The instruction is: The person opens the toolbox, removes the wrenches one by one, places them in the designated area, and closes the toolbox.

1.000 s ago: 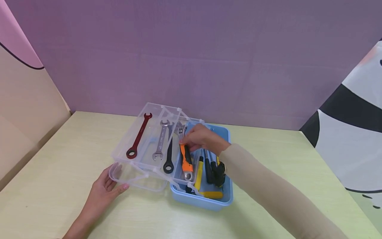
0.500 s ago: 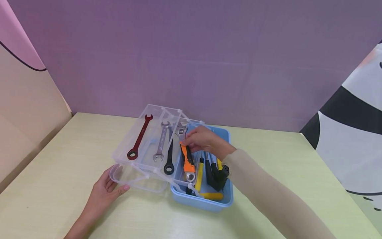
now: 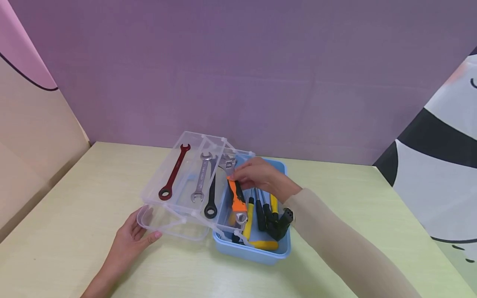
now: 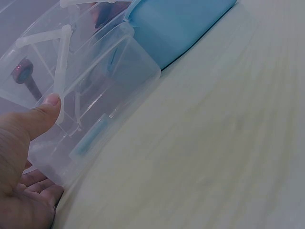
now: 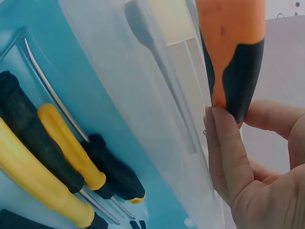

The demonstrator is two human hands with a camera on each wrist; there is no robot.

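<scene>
Right hand (image 3: 261, 176): the orange-and-black-handled adjustable wrench (image 3: 237, 198) is pinched at its upper end by the fingertips (image 5: 224, 143), over the clear plastic fold-out tray (image 3: 186, 174) of the light blue toolbox (image 3: 261, 252). Left hand (image 3: 132, 238): the tray's lower clear tier (image 4: 95, 133) is steadied, thumb pressed on its edge. Risks judged: a fingertip pinch that far from the heavy end may slip, dropping the wrench among the yellow and black screwdrivers (image 3: 261, 211); the cantilevered tray may tip if released.
</scene>
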